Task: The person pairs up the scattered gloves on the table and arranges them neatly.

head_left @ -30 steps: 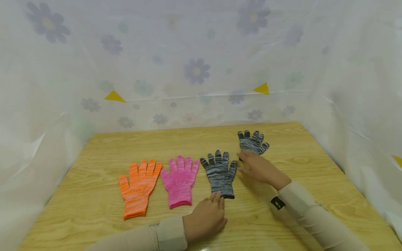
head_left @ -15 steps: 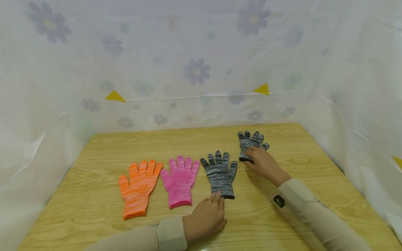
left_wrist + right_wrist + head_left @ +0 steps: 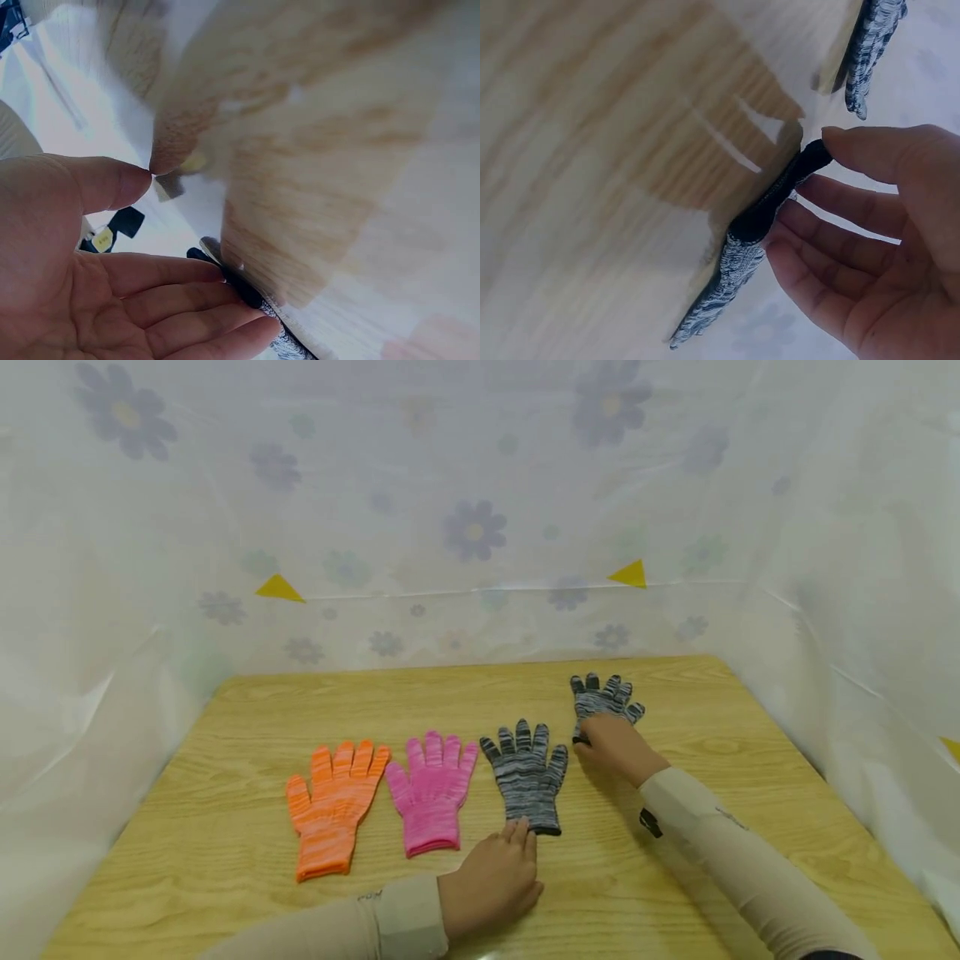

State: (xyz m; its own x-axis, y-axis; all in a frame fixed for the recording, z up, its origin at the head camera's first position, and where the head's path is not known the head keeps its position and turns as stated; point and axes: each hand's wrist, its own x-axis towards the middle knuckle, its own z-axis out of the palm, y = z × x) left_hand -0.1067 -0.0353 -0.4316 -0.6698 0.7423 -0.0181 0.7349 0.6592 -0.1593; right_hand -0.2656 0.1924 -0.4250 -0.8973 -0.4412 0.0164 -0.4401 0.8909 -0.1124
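Observation:
A grey-and-black striped knit glove (image 3: pixel 527 777) lies flat, fingers pointing away. My left hand (image 3: pixel 491 881) rests its fingertips on that glove's cuff; in the left wrist view its fingers (image 3: pixel 180 304) are fairly straight, with the thumb apart. Farther back to the right lies a second grey-and-black glove (image 3: pixel 598 700). My right hand (image 3: pixel 618 747) covers part of it. Seen from the right wrist, the thumb and curled fingers pinch this glove's dark cuff (image 3: pixel 769 199). The head view hides those right fingertips.
A pink glove (image 3: pixel 432 793) lies left of the near grey glove, and an orange glove (image 3: pixel 330 810) lies beyond it to the left. All are on a wood-grain table (image 3: pixel 225 827). White flowered sheeting (image 3: pixel 397 510) with yellow triangles encloses the back and sides.
My right hand first drew back slightly from the far glove's cuff edge, then moved onto the cuff and curled its fingers there. My left hand has stayed put; the gloves have not visibly moved.

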